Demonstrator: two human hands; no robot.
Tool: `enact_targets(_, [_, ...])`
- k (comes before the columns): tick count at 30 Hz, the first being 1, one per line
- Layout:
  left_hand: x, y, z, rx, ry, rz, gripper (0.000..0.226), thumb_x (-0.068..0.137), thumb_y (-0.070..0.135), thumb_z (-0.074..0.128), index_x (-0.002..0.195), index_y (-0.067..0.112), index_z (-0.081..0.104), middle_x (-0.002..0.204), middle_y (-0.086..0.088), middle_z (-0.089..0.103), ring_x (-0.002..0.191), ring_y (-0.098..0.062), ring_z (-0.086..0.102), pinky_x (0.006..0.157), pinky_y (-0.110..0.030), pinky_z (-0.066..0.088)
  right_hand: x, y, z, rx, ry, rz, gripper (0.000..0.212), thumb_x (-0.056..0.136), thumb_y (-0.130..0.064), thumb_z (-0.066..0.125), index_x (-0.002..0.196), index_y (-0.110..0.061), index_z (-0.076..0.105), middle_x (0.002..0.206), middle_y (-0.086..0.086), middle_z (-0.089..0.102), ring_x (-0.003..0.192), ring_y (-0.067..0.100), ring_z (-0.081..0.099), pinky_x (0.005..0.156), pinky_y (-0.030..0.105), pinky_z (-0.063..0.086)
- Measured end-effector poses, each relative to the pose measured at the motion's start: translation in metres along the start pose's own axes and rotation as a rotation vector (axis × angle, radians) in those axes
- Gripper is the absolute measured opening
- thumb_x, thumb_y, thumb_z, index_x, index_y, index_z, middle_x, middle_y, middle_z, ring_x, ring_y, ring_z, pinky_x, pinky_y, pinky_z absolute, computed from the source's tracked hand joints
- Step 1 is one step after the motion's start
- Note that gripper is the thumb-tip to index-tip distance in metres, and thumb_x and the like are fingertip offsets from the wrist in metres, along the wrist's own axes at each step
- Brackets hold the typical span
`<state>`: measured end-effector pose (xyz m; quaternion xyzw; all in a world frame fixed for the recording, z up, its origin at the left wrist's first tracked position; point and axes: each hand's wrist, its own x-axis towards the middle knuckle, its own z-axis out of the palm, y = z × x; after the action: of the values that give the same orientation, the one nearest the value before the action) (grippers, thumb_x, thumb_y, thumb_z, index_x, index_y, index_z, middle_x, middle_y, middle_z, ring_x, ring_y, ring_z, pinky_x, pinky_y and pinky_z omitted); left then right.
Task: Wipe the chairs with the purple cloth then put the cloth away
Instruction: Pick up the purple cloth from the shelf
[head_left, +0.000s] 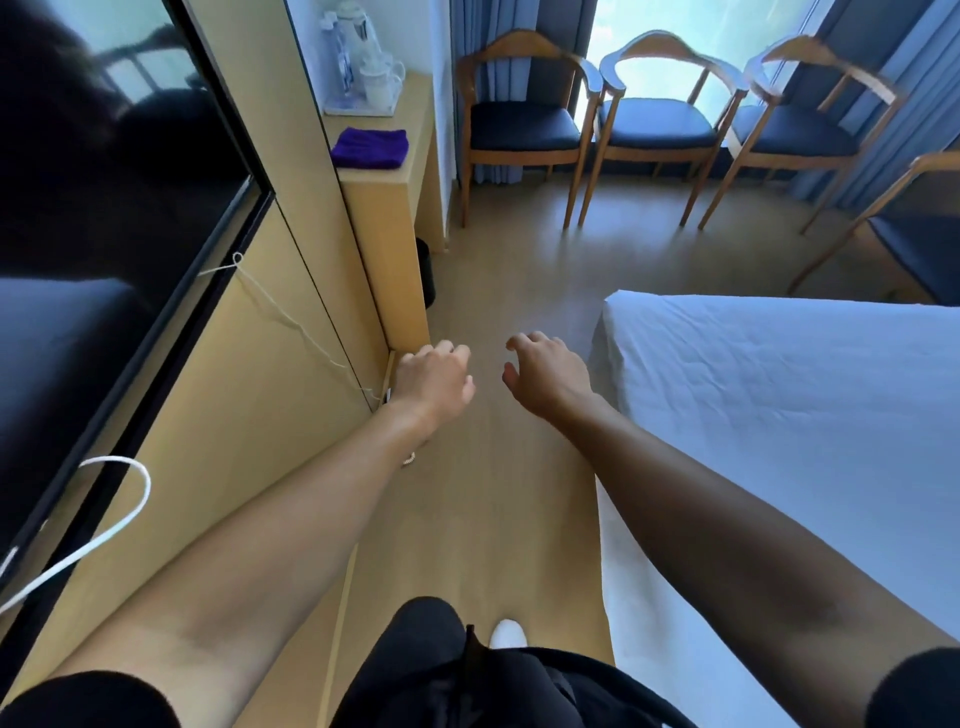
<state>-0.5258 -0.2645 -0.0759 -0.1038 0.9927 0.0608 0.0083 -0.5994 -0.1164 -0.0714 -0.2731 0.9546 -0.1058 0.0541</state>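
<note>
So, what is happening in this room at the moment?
A person stands in the aisle beside the bed, both bare arms stretched forward. The left hand and the right hand hold nothing; their fingers are loosely curled. The purple cloth lies folded on the wooden desk, next to a tray with cups. The chairs stand by the window, out of reach. Wiping has not yet begun.

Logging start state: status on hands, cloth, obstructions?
Left hand, right hand empty, loosely curled. Purple cloth folded on desk, untouched. Chairs ahead by window. Bed tight on right, bin beside desk.
</note>
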Motion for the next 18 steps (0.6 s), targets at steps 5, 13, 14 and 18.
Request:
enact_targets(5, [0.076,-0.019,0.002,-0.005,-0.014,-0.01,0.029,0.099,0.032,0.047,0.122,0.017,0.057,0.117,-0.004,0.06,0.108,-0.025,0.057,0.088,-0.039,0.047,0.078,0.009,0.001,0.02,-0.013,-0.003,0.036,0.1,-0.031,0.048,0.133,-0.016,0.054,0.129,0.007,0.058,0.117,0.03,0.054,0.086,0.04,0.048])
enact_targets(13, [0.226,-0.062,0.0,-0.022,0.021,0.056,0.03,0.099,0.032,0.049,0.122,0.016,0.058,0.117,-0.005,0.061,0.108,-0.026,0.059,0.087,-0.038,0.047,0.225,0.015,0.001,0.033,0.0,0.06,0.036,0.1,-0.032,0.049,0.132,-0.017,0.054,0.127,0.007,0.059,0.119,0.03,0.053,0.088,0.041,0.049])
enact_targets(14, [0.244,-0.065,-0.002,-0.018,0.015,0.069,0.03,0.099,0.033,0.05,0.122,0.017,0.058,0.117,-0.005,0.061,0.108,-0.026,0.059,0.087,-0.038,0.047,0.239,0.016,-0.001,0.033,0.0,0.067,0.035,0.1,-0.032,0.049,0.132,-0.018,0.054,0.127,0.007,0.058,0.118,0.029,0.053,0.088,0.041,0.049])
enact_targets(18, [0.308,-0.071,-0.005,-0.012,0.002,0.12,0.03,0.099,0.033,0.05,0.123,0.017,0.058,0.117,-0.005,0.062,0.105,-0.026,0.06,0.087,-0.039,0.05,0.292,0.028,-0.012,0.036,0.017,0.116,0.035,0.1,-0.03,0.048,0.132,-0.017,0.054,0.127,0.006,0.058,0.118,0.029,0.053,0.087,0.04,0.048])
